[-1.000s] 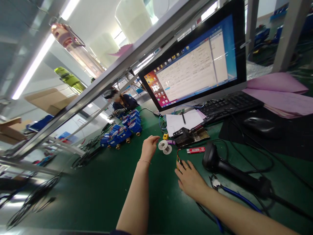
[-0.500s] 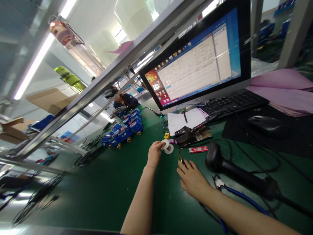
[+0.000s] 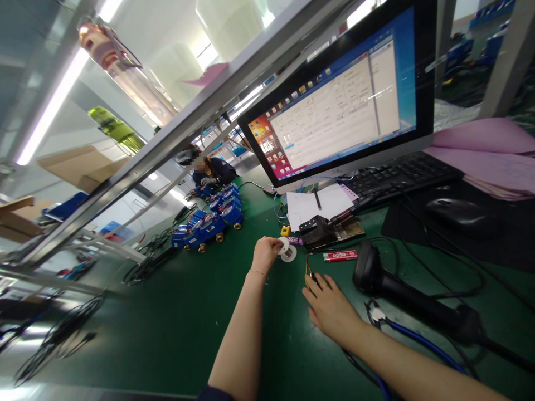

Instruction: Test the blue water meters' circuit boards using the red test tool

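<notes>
My left hand (image 3: 266, 253) grips the rim of a small white spool (image 3: 288, 252) with its fingers pinched, on the green table (image 3: 184, 323). My right hand (image 3: 328, 301) lies palm down to the right of the spool, its fingers spread over the ends of thin red and yellow wires (image 3: 308, 267). What is under the fingertips is partly hidden. A red-and-white packet (image 3: 340, 255) lies just above my right hand. Beyond the spool sits a small yellow block (image 3: 285, 231).
Right of my right hand are a black scanner (image 3: 409, 295) and blue-handled cutters (image 3: 412, 332). Behind stand a monitor (image 3: 343, 111), keyboard (image 3: 401, 172) and black holder (image 3: 317, 231). Blue meters (image 3: 211, 225) stand at the left back, near another person (image 3: 217, 170).
The camera view has shifted slightly. Both hands keep nearly the same places, and more of my left forearm with a dark sleeve edge shows.
</notes>
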Available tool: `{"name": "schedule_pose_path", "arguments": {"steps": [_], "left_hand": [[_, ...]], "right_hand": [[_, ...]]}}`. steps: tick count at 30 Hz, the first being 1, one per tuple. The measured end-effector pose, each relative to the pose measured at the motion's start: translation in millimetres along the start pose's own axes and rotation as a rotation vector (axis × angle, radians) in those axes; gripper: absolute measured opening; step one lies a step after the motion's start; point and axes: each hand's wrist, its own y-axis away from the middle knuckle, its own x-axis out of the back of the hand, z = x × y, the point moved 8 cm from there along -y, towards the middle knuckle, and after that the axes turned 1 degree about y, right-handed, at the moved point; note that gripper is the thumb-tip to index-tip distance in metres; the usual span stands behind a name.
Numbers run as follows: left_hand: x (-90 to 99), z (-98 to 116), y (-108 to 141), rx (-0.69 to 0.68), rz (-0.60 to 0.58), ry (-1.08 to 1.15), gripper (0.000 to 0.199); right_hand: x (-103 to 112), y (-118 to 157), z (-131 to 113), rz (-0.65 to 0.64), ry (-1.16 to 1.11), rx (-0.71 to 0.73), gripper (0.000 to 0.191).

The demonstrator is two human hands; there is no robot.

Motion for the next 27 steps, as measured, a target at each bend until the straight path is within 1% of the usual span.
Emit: {"name": "schedule_pose_path", "arguments": {"steps": [4,7,10,12,15,19,21,23,25,26,27], "left_hand": [[3.0,-2,-6,0.064,0.036,-0.014,0.014],[2.1,-1,-3,0.059,0.068,-0.057,0.013],[0.6,-1,2,0.041,0.059,-0.124,0.015],[-0.6,0,4,0.037,0.021,-0.174,0.017],[-2.5,7,3,0.021,-0.075,-0.247,0.018],[-3.0,22,-5,-0.027,-0.215,-0.309,0.013],[-0.9,26,-9,-0.033,-0.252,-0.324,0.009],[2.6,27,-11,-0.020,-0.250,-0.333,0.008],[6.6,25,-13,0.004,-0.212,-0.337,0.008],[8.5,23,-14,0.020,-0.185,-0.337,0.012],[10.3,21,-14,0.038,-0.154,-0.337,0.021]], "right_hand": [[-3,-1,0,0.010,-0.006,-0.005,0.037],[-2,-1,0,0.013,-0.003,-0.007,0.037],[-1,-1,0,0.001,0.000,-0.015,0.038],[-1,-1,0,-0.006,-0.001,-0.019,0.037],[-3,-2,1,-0.013,-0.005,-0.021,0.037],[-4,-2,2,-0.032,-0.008,-0.039,0.038],[-4,-2,3,-0.048,-0.014,-0.044,0.039],[-4,-2,2,-0.062,-0.021,-0.043,0.039],[-3,-3,2,-0.071,-0.026,-0.045,0.039],[-3,-3,2,-0.074,-0.027,-0.047,0.039],[-3,-3,2,-0.075,-0.030,-0.049,0.039]]}}
